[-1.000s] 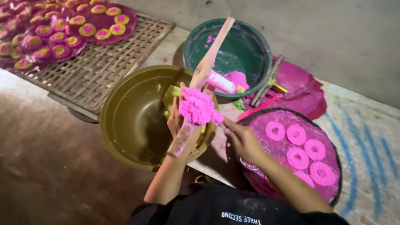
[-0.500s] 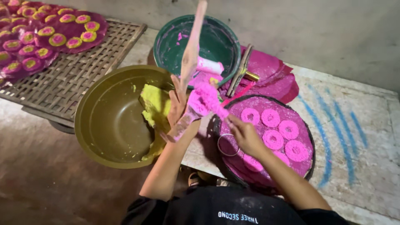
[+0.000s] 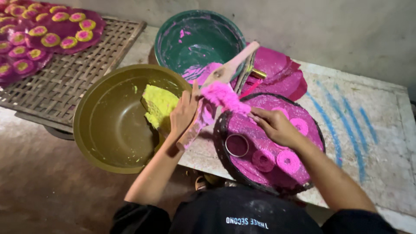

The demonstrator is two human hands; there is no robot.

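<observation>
Left hand (image 3: pixel 184 115) gripping wooden paddle (image 3: pixel 216 93), long axis slanting up-right toward green bowl (image 3: pixel 173 41); right hand (image 3: pixel 273 125) pinching pink dough (image 3: pixel 225 96). Two bowls.

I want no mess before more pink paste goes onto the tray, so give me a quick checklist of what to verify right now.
1. Left hand grips the long wooden paddle: ok.
2. Pink shredded paste sits on the paddle, above the tray edge: ok.
3. Right hand rests on the round dark tray lined with a pink sheet: ok.
4. Small metal ring mould lies flat on the tray, free of both hands: ok.
5. Bare space left among the pink discs: ok.
6. Paste firmness: cannot tell.
</observation>
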